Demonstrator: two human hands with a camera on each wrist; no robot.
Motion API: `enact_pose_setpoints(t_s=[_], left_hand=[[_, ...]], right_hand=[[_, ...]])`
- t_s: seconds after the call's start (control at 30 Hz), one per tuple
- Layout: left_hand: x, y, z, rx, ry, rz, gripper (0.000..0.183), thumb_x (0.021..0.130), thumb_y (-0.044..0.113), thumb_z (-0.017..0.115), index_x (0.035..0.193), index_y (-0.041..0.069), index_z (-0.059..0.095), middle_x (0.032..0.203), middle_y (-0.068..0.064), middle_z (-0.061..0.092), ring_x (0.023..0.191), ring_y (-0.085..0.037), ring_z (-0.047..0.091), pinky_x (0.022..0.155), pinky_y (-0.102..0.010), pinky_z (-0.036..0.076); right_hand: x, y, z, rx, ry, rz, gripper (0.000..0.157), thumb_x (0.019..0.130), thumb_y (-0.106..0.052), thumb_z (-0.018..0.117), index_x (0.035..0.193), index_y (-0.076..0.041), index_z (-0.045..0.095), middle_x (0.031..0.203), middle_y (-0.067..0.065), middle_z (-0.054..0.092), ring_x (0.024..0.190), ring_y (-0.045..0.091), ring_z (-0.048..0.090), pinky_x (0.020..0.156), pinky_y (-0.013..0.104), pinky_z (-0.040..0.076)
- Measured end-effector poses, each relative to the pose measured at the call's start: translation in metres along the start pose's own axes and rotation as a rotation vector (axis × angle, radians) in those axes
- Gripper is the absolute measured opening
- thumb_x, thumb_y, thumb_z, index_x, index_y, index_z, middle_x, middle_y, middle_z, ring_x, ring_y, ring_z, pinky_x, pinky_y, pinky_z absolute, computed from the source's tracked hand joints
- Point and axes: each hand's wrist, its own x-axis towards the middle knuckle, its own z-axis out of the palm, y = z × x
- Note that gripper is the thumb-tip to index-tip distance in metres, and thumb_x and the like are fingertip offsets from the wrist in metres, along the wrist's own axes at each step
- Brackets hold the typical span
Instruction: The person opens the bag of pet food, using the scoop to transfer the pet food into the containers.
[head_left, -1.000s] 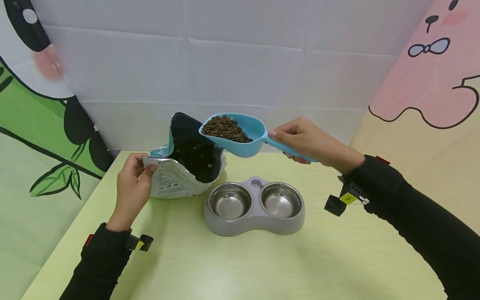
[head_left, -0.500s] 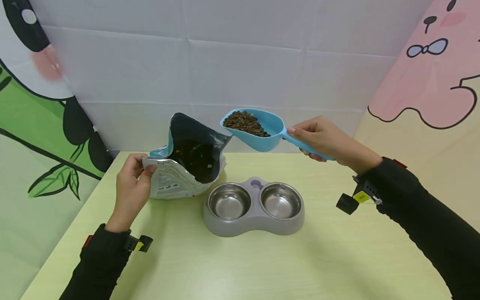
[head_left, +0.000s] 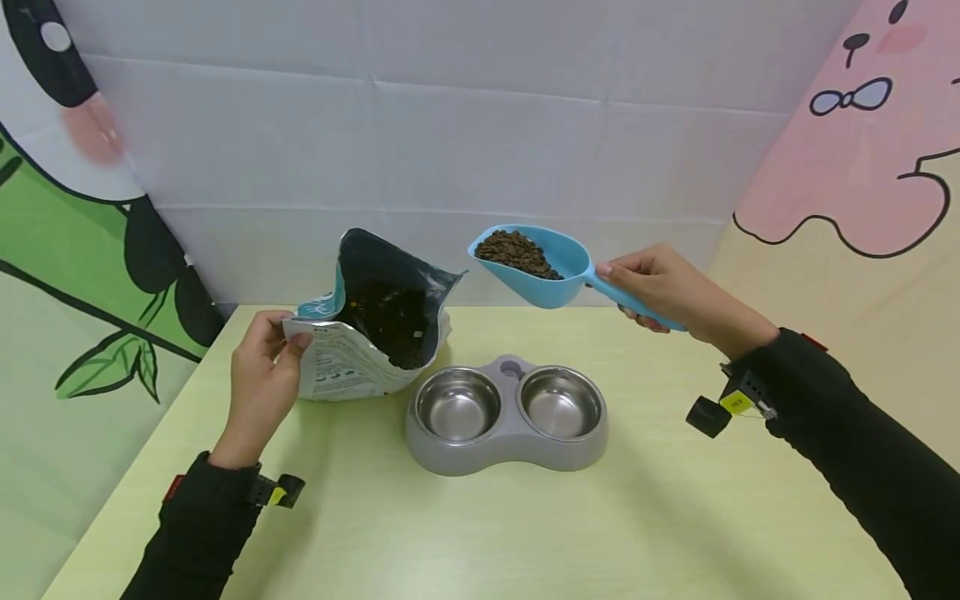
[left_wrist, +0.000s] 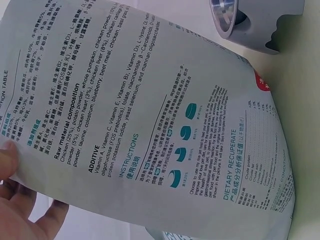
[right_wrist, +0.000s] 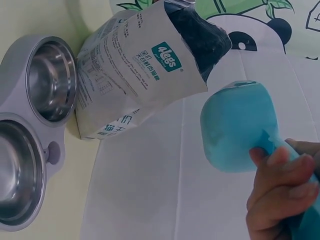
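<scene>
In the head view my right hand grips the handle of a blue scoop, held in the air beyond the bowls. Brown kibble fills the front part of the scoop. My left hand pinches the rim of an open pet food bag, which leans with its mouth toward me; dark contents show inside. A grey double bowl stand sits right of the bag, its two steel bowls holding nothing. The right wrist view shows the underside of the scoop and the printed bag.
The pale yellow table carries the bag and the bowl stand. Behind it hangs a creased white backdrop. Cartoon-printed sheets stand at the left and right sides.
My right hand has carried the loaded scoop to the right, away from the bag's mouth, most of it in the first half second. My left hand and the bag stay in place.
</scene>
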Motion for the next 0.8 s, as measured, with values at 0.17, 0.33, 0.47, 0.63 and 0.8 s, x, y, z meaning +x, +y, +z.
enact_pose_setpoints(t_s=[0.17,0.33,0.47,0.63,0.8], left_hand=[[0.0,0.0,0.0,0.006,-0.002,0.008,0.02,0.088,0.001,0.052,0.107,0.002,0.046,0.11,-0.009,0.055,0.105,-0.02,0.052,0.093,-0.044,0.042],[0.001,0.0,0.0,0.011,-0.001,0.013,0.02,0.088,0.002,0.052,0.107,0.002,0.046,0.109,-0.008,0.055,0.104,-0.02,0.052,0.093,-0.044,0.043],[0.001,0.0,-0.001,0.009,0.0,0.01,0.02,0.088,0.002,0.052,0.107,0.002,0.045,0.11,-0.009,0.055,0.104,-0.019,0.052,0.093,-0.044,0.043],[0.001,-0.001,0.0,0.003,-0.006,-0.005,0.021,0.088,0.002,0.052,0.108,0.002,0.045,0.111,-0.008,0.054,0.106,-0.02,0.051,0.094,-0.043,0.042],[0.0,-0.001,0.0,0.006,-0.006,-0.004,0.021,0.088,0.002,0.053,0.108,0.003,0.046,0.11,-0.006,0.055,0.107,-0.02,0.051,0.094,-0.043,0.043]], right_hand=[[-0.004,0.007,-0.004,-0.004,0.014,0.011,0.036,0.091,-0.042,0.048,0.104,-0.012,0.062,0.064,0.013,0.048,0.046,0.022,0.04,0.038,0.028,0.033],[-0.005,0.015,-0.009,0.002,0.006,0.023,0.037,0.091,-0.043,0.047,0.103,-0.01,0.061,0.063,0.011,0.047,0.046,0.021,0.04,0.038,0.029,0.034],[-0.006,0.023,-0.012,0.007,-0.012,0.025,0.036,0.092,-0.041,0.046,0.104,-0.01,0.061,0.064,0.011,0.048,0.046,0.021,0.04,0.039,0.028,0.034],[-0.011,0.035,-0.011,0.013,0.001,0.051,0.037,0.092,-0.042,0.047,0.107,-0.011,0.06,0.065,0.012,0.048,0.046,0.022,0.041,0.039,0.029,0.035],[-0.015,0.049,-0.01,0.007,0.008,0.058,0.036,0.092,-0.041,0.047,0.105,-0.01,0.06,0.065,0.012,0.049,0.046,0.022,0.042,0.039,0.029,0.037]])
